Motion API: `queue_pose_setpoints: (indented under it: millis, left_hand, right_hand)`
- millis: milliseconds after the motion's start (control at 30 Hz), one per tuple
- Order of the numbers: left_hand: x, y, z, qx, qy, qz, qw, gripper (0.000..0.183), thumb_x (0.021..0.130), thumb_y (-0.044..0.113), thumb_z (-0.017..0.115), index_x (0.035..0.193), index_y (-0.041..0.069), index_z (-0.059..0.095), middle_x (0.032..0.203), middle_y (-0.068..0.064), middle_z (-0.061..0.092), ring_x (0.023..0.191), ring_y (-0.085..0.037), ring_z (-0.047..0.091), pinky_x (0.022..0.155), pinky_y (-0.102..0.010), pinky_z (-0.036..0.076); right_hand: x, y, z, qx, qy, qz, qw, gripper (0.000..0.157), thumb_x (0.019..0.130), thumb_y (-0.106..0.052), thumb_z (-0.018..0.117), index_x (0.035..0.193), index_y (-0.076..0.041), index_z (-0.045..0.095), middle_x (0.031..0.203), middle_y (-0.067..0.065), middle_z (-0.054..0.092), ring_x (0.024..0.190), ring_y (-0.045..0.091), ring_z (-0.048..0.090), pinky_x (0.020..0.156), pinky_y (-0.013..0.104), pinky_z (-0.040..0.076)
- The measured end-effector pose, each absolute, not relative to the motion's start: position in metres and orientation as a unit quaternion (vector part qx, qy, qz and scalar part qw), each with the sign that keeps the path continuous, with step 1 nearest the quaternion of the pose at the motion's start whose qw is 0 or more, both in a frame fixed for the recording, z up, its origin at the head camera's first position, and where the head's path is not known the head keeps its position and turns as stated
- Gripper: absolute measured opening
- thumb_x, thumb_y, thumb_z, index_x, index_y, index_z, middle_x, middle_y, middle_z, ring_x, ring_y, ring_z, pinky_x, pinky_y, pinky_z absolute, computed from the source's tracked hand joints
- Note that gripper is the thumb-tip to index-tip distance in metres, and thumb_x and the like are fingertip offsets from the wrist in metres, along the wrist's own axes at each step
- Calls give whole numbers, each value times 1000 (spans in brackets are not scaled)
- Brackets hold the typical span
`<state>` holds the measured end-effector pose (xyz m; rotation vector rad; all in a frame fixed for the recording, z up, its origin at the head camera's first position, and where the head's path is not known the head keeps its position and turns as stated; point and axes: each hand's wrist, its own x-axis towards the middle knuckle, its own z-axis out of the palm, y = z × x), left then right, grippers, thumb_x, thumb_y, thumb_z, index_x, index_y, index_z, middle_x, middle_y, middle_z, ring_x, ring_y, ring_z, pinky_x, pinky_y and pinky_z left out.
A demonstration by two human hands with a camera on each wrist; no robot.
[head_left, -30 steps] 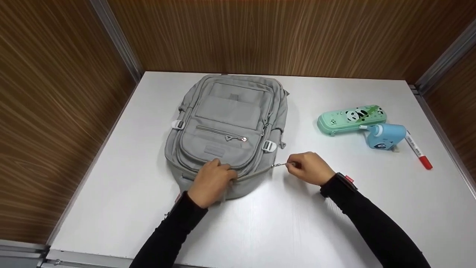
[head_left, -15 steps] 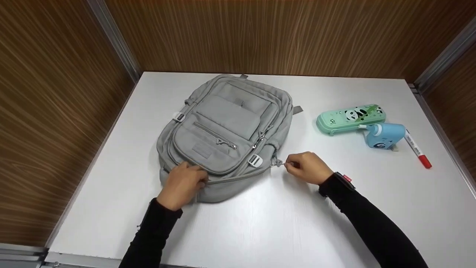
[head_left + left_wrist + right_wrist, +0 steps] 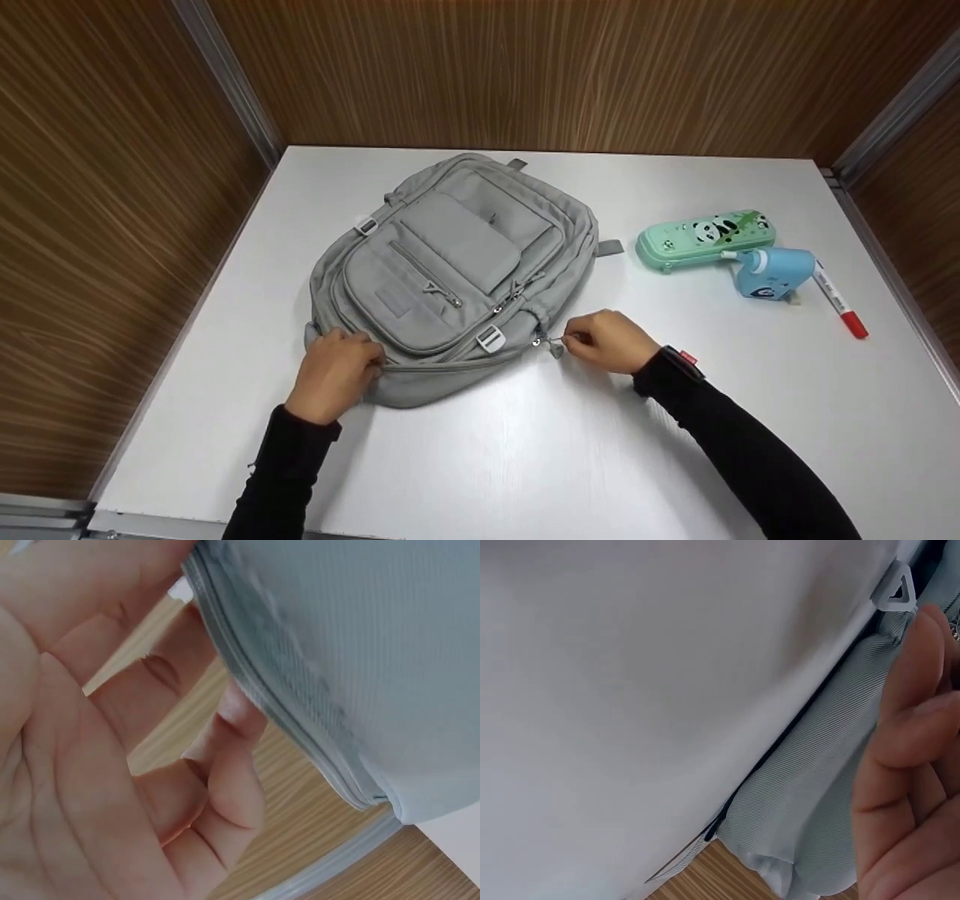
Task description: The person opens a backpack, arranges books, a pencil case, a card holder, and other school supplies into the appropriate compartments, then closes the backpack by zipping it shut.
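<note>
A grey backpack (image 3: 465, 240) lies front side up on the white table (image 3: 480, 465), tilted with its top toward the right. At its lower left, my left hand (image 3: 334, 375) grips the zippered edge (image 3: 450, 367) of the bottom. In the left wrist view, curled fingers (image 3: 232, 720) hold this zipper tape (image 3: 255, 694) from beneath. By the lower right corner, my right hand (image 3: 609, 341) pinches a zipper pull (image 3: 553, 340) between thumb and finger. A small triangular tag (image 3: 556, 350) hangs close by. The right wrist view shows that hand's curled fingers (image 3: 915, 682) beside the grey fabric.
To the right lies a green panda pencil case (image 3: 705, 238). In front of it stands a small blue panda-printed item (image 3: 776, 271) with a white spout. A white marker with a red cap (image 3: 840, 300) lies beside that. Wood-grain panels (image 3: 525, 75) enclose the table's back and sides.
The backpack has turned clockwise, its bottom swinging left with my left hand. My right hand has shifted slightly left, still pinching the zipper pull.
</note>
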<state>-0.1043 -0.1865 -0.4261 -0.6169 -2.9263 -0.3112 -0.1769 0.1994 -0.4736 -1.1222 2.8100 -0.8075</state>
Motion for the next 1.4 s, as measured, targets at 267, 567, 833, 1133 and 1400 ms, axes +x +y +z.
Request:
queue_pose_setpoints:
  millis: [267, 567, 833, 1133, 1400]
  left_hand:
    - [-93, -183, -424, -173, -977, -124, 22, 33, 64, 33, 76, 90, 16, 64, 83, 3, 52, 84, -25, 47, 73, -41, 34]
    - [-103, -199, -437, -131, -981, -141, -23, 91, 58, 43, 78, 136, 21, 35, 137, -15, 28, 126, -45, 14, 90, -70, 9]
    - [-114, -199, -452, -140, -974, -167, -59, 103, 56, 54, 75, 141, 32, 21, 147, -9, 6, 128, -44, -4, 93, -68, 1]
    - [-115, -189, -457, -143, -974, -167, -51, 104, 54, 56, 75, 140, 33, 21, 147, -14, 3, 130, -41, -1, 90, -70, 9]
    - [-112, -178, -459, -148, -977, -149, -27, 101, 55, 57, 74, 140, 30, 25, 145, -18, 6, 130, -40, 5, 89, -71, 9]
  right_hand:
    - [-182, 191, -466, -353, 897, -267, -6, 16, 81, -23, 61, 66, -20, 56, 54, -14, 43, 49, 3, 40, 46, 22, 33]
    - [-195, 187, -446, -334, 901, -277, -18, 11, 79, -21, 62, 69, -19, 60, 57, -13, 51, 51, 3, 45, 48, 22, 38]
    - [-215, 180, -439, -316, 899, -277, -124, 5, 79, -13, 60, 75, -12, 63, 72, -5, 55, 70, 12, 50, 64, 27, 41]
    - [-235, 164, -439, -276, 933, -200, -117, 14, 80, -20, 62, 81, -6, 64, 80, 5, 60, 81, 26, 49, 75, 38, 38]
    - [-241, 148, -441, -215, 965, -113, -103, 33, 79, -33, 64, 73, -1, 63, 76, 13, 55, 79, 33, 48, 77, 41, 34]
